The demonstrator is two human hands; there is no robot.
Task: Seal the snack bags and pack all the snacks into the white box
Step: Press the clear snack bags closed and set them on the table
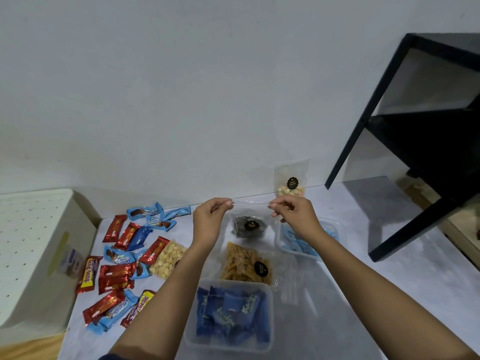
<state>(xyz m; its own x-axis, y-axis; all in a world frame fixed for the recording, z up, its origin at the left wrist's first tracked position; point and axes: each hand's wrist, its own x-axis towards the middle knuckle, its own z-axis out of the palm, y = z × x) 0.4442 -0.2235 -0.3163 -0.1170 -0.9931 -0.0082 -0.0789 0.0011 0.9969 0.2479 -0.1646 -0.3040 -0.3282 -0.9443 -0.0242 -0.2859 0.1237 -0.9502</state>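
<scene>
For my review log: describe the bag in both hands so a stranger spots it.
On the grey table, find the left hand and right hand pinching one top edge. That clear bag alone holds dark swirled biscuits; the nearer bag holds orange sticks.

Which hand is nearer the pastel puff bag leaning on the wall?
Right. The right hand is just in front of the pastel puff bag, pinching one top corner of the clear bag; the left hand pinches the other corner, farther left.

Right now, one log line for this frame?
step: sealing | bag: clear, dark snack, held up | left hand: pinches top edge | right hand: pinches top edge | white box: untouched
</scene>
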